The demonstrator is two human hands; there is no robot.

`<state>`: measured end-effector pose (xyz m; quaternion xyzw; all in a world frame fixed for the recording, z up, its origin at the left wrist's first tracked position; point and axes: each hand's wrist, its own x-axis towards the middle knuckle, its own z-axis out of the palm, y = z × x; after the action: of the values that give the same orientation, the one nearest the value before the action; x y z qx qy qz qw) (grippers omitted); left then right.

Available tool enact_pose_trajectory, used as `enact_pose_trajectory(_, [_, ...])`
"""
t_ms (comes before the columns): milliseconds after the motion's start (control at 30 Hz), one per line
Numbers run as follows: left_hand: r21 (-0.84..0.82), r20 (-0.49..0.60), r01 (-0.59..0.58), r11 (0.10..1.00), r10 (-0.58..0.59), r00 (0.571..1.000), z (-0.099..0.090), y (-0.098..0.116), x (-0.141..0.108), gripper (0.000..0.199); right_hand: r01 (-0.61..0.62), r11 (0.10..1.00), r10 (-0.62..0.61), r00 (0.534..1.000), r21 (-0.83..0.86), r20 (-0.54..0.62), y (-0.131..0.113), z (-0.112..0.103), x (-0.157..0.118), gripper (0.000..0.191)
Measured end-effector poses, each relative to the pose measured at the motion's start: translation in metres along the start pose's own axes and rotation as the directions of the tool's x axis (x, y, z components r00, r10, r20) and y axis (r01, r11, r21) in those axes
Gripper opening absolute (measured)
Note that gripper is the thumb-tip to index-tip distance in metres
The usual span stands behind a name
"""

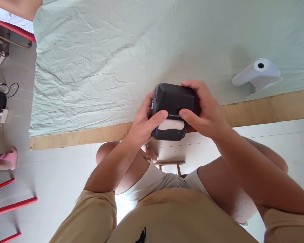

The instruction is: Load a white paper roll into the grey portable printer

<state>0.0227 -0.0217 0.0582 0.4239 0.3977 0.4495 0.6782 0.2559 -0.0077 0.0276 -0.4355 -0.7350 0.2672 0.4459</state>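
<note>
Between my two hands is a small black label printer (177, 98) with white lettering on its lid. A torn-edged strip of white paper (171, 125) sticks out of its slot, above a small power button. My left hand (144, 119) wraps its left side, with the thumb on the top near the lettering. My right hand (202, 109) grips the right side, its thumb also pressed on the top face. The printer is held over the table's near edge. The fingertips beneath it are hidden.
A white paper roll (250, 72), partly unwound, lies on the pale green tablecloth (103, 67) to the right. The table's wooden edge (81, 136) runs in front of me. At left are red stool legs (15, 206), cables (0, 101) and another person's arm (22, 7).
</note>
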Motion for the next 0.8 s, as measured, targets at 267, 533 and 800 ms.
enact_pose_trajectory(267, [-0.003,-0.030,0.018,1.000,-0.018,0.999,-0.001,0.002,0.005,0.060,0.049,0.999,-0.050,0.998,-0.017,-0.030,0.003,0.007,0.001,0.062])
enact_pose_trajectory(533, [-0.006,-0.057,-0.023,1.000,0.023,0.998,0.003,0.000,0.007,0.055,-0.013,0.999,0.013,1.000,-0.038,0.009,-0.002,0.003,0.000,0.062])
enact_pose_trajectory(800, [-0.055,-0.131,-0.004,0.998,-0.003,0.991,0.007,0.001,0.012,0.048,0.005,0.998,-0.005,1.000,-0.058,-0.012,-0.006,0.002,0.001,0.060])
